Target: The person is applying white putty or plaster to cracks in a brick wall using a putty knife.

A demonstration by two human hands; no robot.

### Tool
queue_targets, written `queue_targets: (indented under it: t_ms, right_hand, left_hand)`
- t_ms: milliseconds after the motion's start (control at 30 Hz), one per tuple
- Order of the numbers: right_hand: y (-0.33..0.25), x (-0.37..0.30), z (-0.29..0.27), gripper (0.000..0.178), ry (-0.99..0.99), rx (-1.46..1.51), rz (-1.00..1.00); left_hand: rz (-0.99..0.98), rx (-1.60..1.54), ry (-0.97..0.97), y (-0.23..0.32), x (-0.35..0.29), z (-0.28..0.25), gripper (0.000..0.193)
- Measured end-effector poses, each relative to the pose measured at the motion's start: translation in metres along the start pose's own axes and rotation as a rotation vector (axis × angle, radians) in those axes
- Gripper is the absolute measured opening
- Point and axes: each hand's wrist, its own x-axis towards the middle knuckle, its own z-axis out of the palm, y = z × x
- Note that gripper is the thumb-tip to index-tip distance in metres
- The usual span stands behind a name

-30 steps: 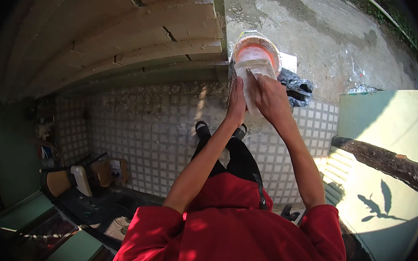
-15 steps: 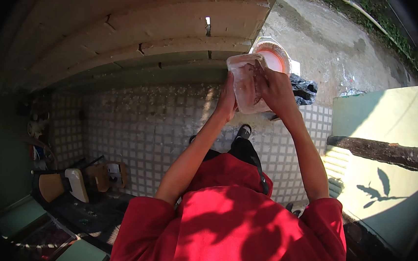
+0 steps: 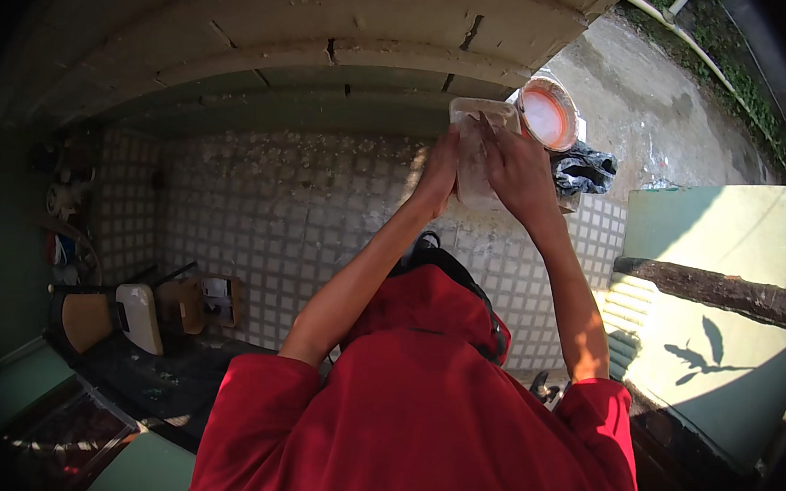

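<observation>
A clear rectangular plastic container [image 3: 476, 183] with whitish smears hangs over the floor in front of me. My left hand [image 3: 438, 168] grips it along its left side. Over its opening, my right hand [image 3: 521, 171] is closed with the fingers pointing in. A thin dark shape shows at those fingertips, too small to make out. Just beyond the right hand stands an orange-lined bucket [image 3: 567, 121] holding a pale, whitish content.
A crumpled dark plastic bag [image 3: 585, 168] lies beside the bucket. An unpainted block wall [image 3: 270, 51] runs along the far left. Patterned tiles [image 3: 255, 235] cover the floor. Chairs [image 3: 140, 318] stand at the left; a log [image 3: 712, 291] lies against the pale right wall.
The container has shifted slightly right and turned from the sunlight into shade, still in my left hand. My view has swung a little, so the bucket sits farther right.
</observation>
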Motion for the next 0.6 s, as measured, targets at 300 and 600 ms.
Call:
queue_targets:
  t_ms: [300,600]
  right_hand:
    - [-0.013,0.000,-0.008,0.019,-0.026,0.070,0.096]
    - [-0.019,-0.009,-0.013,0.019,0.046,0.024,0.086]
  left_hand:
    - [0.028,-0.184,-0.061,0.002,-0.018,-0.018,0.060]
    - [-0.019,-0.072,-0.012,-0.003,-0.020,-0.020,0.062]
